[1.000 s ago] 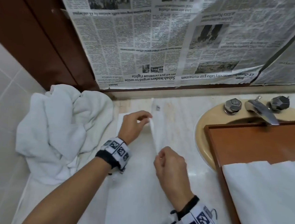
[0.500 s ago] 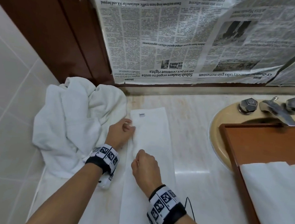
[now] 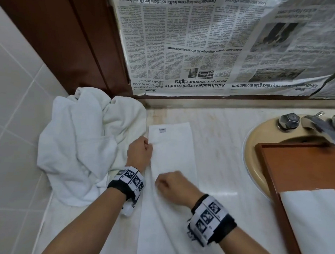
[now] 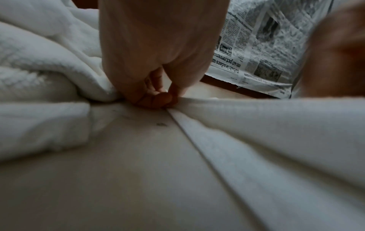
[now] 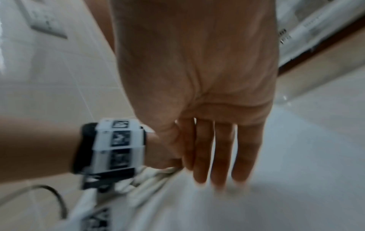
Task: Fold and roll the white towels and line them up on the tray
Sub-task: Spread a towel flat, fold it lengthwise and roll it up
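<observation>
A white towel (image 3: pixel 172 153), folded into a long narrow strip, lies on the marble counter (image 3: pixel 221 143) and runs from the back towards me. My left hand (image 3: pixel 148 145) pinches its left edge near the far end; the left wrist view shows thumb and fingers (image 4: pixel 164 101) closed on the towel's edge (image 4: pixel 276 132). My right hand (image 3: pixel 159 183) sits curled on the strip's middle. In the blurred right wrist view, thumb and index (image 5: pixel 180 163) meet at the towel's bunched edge (image 5: pixel 156 175). At the right stands the wooden tray (image 3: pixel 299 167) with white towel cloth (image 3: pixel 319 223) lying in it.
A heap of crumpled white towels (image 3: pixel 81 144) lies left of my left hand against the tiled wall. The tray rests over a beige sink (image 3: pixel 250 151) with a metal faucet (image 3: pixel 321 127). Newspaper (image 3: pixel 208 50) covers the wall behind the counter.
Both hands brought the raised towel edge over to the left and laid it down, narrowing the towel into a strip. Both hands now rest low on the counter.
</observation>
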Action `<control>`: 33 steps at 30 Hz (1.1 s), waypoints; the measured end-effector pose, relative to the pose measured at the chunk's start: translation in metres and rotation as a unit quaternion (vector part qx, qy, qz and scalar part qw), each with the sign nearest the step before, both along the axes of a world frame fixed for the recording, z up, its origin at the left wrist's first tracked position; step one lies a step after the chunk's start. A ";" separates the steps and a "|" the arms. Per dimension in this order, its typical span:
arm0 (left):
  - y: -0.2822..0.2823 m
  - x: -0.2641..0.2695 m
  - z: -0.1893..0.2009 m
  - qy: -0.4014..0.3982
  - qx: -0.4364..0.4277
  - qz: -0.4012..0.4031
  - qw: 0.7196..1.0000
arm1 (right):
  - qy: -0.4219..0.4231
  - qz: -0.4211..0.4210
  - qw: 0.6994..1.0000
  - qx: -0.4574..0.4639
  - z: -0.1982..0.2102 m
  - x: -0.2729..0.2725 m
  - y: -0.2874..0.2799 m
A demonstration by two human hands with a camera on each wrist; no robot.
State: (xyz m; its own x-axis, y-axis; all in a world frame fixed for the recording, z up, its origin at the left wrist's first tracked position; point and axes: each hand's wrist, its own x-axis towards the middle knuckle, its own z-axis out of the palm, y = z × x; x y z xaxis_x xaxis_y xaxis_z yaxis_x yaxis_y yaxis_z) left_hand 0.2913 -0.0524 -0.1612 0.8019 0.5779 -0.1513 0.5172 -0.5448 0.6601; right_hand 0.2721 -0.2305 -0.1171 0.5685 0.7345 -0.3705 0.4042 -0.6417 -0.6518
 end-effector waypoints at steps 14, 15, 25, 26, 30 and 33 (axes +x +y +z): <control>-0.006 0.007 -0.017 0.161 0.189 -0.159 0.956 | -0.219 0.022 0.963 -0.154 -0.055 0.117 -0.004; -0.005 0.008 -0.016 0.164 0.181 -0.156 0.957 | -0.211 -0.006 0.964 -0.162 -0.054 0.121 -0.008; -0.024 -0.055 -0.010 0.135 0.125 -0.252 0.950 | -0.239 -0.020 0.967 -0.086 -0.056 0.027 -0.045; -0.025 -0.063 -0.011 0.143 0.146 -0.248 0.947 | -0.229 -0.020 0.968 -0.098 -0.056 0.020 -0.050; -0.027 -0.074 -0.010 0.133 0.154 -0.187 0.961 | -0.196 -0.017 0.972 -0.126 -0.052 0.023 -0.073; -0.042 -0.065 -0.008 0.159 0.158 -0.165 0.960 | -0.197 -0.003 0.970 -0.139 -0.050 0.035 -0.086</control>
